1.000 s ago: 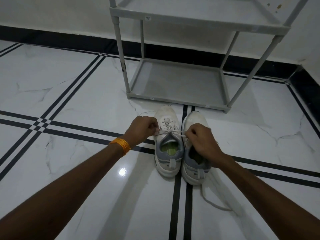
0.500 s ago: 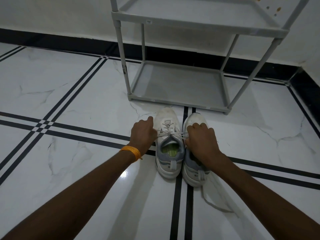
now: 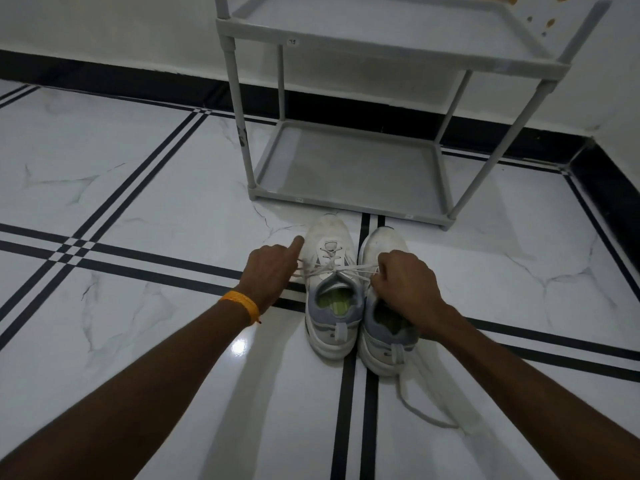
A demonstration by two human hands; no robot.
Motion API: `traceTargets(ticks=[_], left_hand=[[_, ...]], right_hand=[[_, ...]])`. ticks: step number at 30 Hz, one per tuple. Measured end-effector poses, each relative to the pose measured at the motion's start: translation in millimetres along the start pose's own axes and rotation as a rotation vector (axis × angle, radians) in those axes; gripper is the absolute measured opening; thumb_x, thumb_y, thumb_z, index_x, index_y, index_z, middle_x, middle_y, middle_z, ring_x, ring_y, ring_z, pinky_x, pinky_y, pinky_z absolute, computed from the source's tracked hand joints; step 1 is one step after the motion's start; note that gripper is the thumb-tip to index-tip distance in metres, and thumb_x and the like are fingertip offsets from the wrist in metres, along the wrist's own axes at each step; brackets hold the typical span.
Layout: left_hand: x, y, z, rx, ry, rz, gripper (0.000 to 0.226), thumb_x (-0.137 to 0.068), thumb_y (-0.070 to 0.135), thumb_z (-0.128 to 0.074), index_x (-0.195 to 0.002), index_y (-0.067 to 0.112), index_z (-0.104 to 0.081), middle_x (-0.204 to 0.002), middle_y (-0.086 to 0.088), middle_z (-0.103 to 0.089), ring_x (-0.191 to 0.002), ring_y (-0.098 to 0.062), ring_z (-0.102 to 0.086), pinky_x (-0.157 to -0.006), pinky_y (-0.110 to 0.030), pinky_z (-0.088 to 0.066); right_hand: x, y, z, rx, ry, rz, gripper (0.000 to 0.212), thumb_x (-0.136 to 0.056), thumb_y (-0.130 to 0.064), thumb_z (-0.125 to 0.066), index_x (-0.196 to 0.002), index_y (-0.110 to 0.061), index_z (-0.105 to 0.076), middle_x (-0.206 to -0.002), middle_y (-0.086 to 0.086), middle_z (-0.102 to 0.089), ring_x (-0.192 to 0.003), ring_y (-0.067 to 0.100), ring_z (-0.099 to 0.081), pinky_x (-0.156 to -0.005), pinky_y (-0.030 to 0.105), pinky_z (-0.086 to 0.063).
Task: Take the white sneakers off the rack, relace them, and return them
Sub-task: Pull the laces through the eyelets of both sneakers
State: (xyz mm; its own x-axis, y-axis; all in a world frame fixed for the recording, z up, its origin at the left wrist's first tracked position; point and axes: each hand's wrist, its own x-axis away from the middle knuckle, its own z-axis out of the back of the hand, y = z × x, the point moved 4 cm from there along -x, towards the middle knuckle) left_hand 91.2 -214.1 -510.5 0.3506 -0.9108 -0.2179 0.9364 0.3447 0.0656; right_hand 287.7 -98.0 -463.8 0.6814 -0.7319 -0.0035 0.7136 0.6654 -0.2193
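Both white sneakers (image 3: 360,292) sit on the floor just before the empty grey rack (image 3: 346,161); left hand (image 3: 273,271) and right hand (image 3: 403,284) each pinch a lace (image 3: 341,268) end of the left shoe, pulled taut; the other shoe's lacing and the return remain.

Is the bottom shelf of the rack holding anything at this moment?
Empty. The bottom shelf shows only bare grey surface; both sneakers stand on the floor in front of it.

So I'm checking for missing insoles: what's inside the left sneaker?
A yellow-green insole shows through the left sneaker opening. Its front runs under the tongue and laces, so the toe area is hidden.
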Motion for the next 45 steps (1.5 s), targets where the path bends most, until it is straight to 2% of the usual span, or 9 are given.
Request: traceTargets(ticks=[3, 6, 13, 19, 22, 25, 29, 33, 45], left_hand=[[-4, -15, 2, 0.417, 0.019, 0.369, 0.009, -0.091, 0.013, -0.058, -0.098, 0.009, -0.054, -0.068, -0.009, -0.065, -0.053, -0.023, -0.06, -0.053, -0.031, -0.054], [4, -25, -6, 1.064, -0.092, 0.843, 0.008, -0.089, 0.003, -0.054, -0.096, 0.002, -0.059, -0.066, -0.013, -0.063, -0.047, -0.018, -0.056, -0.039, -0.02, -0.047], [15, -30, -15, 1.147, -0.186, 0.953, 0.006, -0.091, -0.002, -0.05, -0.094, 0.001, -0.054, -0.063, -0.012, -0.058, -0.048, -0.018, -0.05, -0.036, -0.019, -0.04], [13, -29, -8, 1.01, -0.106, 0.906, 0.018, -0.09, 0.003, -0.057, -0.108, -0.001, -0.058, -0.069, -0.013, -0.063, -0.05, -0.019, -0.056, -0.046, -0.023, -0.046], [11, -27, 7, 1.12, -0.325, 0.825, 0.031, -0.089, 0.011, -0.068, -0.117, 0.007, -0.055, -0.081, -0.014, -0.068, -0.059, -0.018, -0.061, -0.047, -0.02, -0.048], [7, -28, 35, 1.173, -0.529, 0.665, 0.047, -0.08, 0.016, -0.078, -0.121, 0.019, -0.055, -0.105, -0.009, -0.066, -0.087, -0.021, -0.065, -0.068, -0.026, -0.052], [-11, -2, 65, 0.823, -0.059, 0.326, 0.046, -0.077, 0.004, -0.066, -0.119, 0.024, -0.063, -0.127, 0.002, -0.061, -0.1, -0.018, -0.06, -0.088, -0.028, -0.049], [-12, 55, 43, 0.625, -0.228, -0.062, 0.038, -0.091, 0.007, -0.057, -0.128, 0.016, -0.06, -0.13, -0.006, -0.063, -0.112, -0.022, -0.06, -0.101, -0.032, -0.044], [-2, 39, 23, 0.327, -0.169, -0.267, 0.036, -0.088, 0.017, -0.067, -0.123, 0.013, -0.062, -0.115, -0.009, -0.062, -0.097, -0.024, -0.062, -0.086, -0.031, -0.053]], right_hand=[[6, -6, -3, 0.159, 0.028, 0.136, 0.016, -0.089, -0.018, -0.054, -0.098, -0.008, -0.06, -0.096, 0.009, -0.061, -0.091, 0.028, -0.058, -0.068, 0.036, -0.045], [7, -4, -6, 0.162, 0.014, 0.135, 0.015, -0.088, -0.014, -0.054, -0.1, -0.007, -0.06, -0.101, 0.011, -0.063, -0.092, 0.03, -0.059, -0.07, 0.038, -0.047], [-1, 6, -15, 0.003, -0.046, 0.04, 0.016, -0.086, -0.012, -0.05, -0.074, -0.013, -0.04, -0.075, 0.002, -0.042, -0.072, 0.028, -0.052, -0.064, 0.034, -0.034], [-1, 7, -14, 0.004, -0.067, 0.028, 0.014, -0.088, -0.012, -0.051, -0.075, -0.012, -0.045, -0.082, 0.014, -0.057, -0.08, 0.032, -0.059, -0.071, 0.041, -0.044], [-3, 10, -4, -0.063, -0.116, -0.016, 0.02, -0.09, -0.022, -0.059, -0.074, -0.009, -0.057, -0.077, 0.011, -0.063, -0.072, 0.028, -0.059, -0.062, 0.033, -0.043], [-2, 7, 19, -0.228, -0.088, -0.062, 0.036, -0.083, -0.037, -0.069, -0.088, -0.002, -0.067, -0.087, 0.012, -0.067, -0.08, 0.029, -0.063, -0.069, 0.036, -0.051], [4, -30, 50, -0.227, 0.152, 0.043, 0.03, -0.09, -0.027, -0.06, -0.112, -0.007, -0.065, -0.112, 0.01, -0.064, -0.099, 0.025, -0.061, -0.081, 0.031, -0.043], [8, -70, 13, -0.036, -0.137, 0.197, 0.024, -0.094, -0.02, -0.056, -0.115, -0.009, -0.061, -0.109, 0.009, -0.065, -0.091, 0.022, -0.064, -0.078, 0.031, -0.05], [6, -46, -7, 0.092, -0.138, 0.246, 0.014, -0.09, -0.004, -0.054, -0.102, -0.006, -0.061, -0.106, 0.017, -0.062, -0.091, 0.031, -0.063, -0.074, 0.033, -0.045]])
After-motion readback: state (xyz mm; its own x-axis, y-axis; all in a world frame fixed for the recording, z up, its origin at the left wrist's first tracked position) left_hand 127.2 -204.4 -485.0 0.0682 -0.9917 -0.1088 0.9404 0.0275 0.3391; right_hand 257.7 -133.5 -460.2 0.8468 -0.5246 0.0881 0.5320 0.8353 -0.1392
